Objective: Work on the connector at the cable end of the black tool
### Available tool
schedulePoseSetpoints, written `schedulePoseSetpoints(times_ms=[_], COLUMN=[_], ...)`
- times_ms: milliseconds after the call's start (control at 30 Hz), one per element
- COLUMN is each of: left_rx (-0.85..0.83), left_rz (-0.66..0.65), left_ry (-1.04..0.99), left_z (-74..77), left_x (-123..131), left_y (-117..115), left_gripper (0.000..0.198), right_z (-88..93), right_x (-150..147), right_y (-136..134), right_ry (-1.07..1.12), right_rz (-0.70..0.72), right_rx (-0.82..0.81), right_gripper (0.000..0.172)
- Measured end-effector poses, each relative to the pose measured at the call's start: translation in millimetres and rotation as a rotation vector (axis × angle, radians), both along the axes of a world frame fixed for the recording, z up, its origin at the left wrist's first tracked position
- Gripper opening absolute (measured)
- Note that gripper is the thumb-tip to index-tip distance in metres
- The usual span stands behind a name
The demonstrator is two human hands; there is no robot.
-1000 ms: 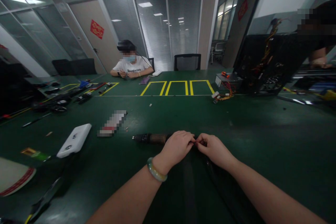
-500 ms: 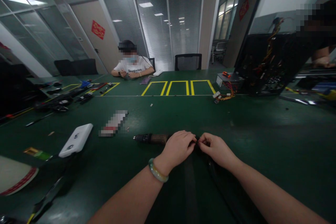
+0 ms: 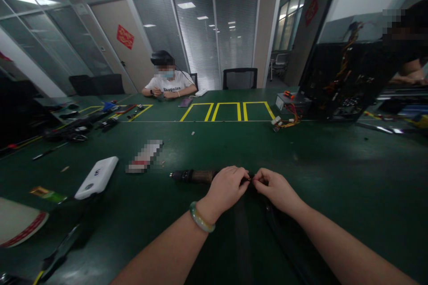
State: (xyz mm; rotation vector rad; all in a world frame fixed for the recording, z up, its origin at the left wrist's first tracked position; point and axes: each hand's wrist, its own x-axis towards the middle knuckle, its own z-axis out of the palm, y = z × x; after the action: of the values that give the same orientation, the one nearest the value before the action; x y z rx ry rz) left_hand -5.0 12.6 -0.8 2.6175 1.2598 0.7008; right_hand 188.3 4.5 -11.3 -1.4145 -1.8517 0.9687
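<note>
My left hand (image 3: 226, 187) and my right hand (image 3: 274, 189) meet fingertip to fingertip at the middle of the green table (image 3: 334, 164). Both are curled in a pinch on something small and dark between them; I cannot make out what it is. A dark cylindrical tool (image 3: 193, 175) lies flat on the table, its right end hidden under my left hand. A dark strap or cable (image 3: 241, 231) runs from the hands toward me. A green bangle (image 3: 199, 218) sits on my left wrist.
A white device (image 3: 96, 177) and a blurred flat item (image 3: 144, 156) lie to the left. Yellow taped boxes (image 3: 226, 111) mark the far table. An open computer case (image 3: 344, 80) with coloured wires (image 3: 286, 120) stands at the right. Another person (image 3: 167, 82) sits opposite.
Both hands stay pinched together in almost the same spot; only the view has shifted slightly.
</note>
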Motion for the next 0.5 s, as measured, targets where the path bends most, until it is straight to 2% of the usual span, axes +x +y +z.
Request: schedulePoseSetpoints(times_ms=[500], left_rx=[-0.02], left_rz=[0.037], left_ry=[0.011], left_z=[-1.7], left_x=[3.0], left_y=[2.6], left_gripper=[0.01], right_z=[0.5], right_x=[1.1], right_y=[2.0], right_ry=[0.02], right_rz=[0.003], right_rx=[-0.007], right_gripper=[0.012])
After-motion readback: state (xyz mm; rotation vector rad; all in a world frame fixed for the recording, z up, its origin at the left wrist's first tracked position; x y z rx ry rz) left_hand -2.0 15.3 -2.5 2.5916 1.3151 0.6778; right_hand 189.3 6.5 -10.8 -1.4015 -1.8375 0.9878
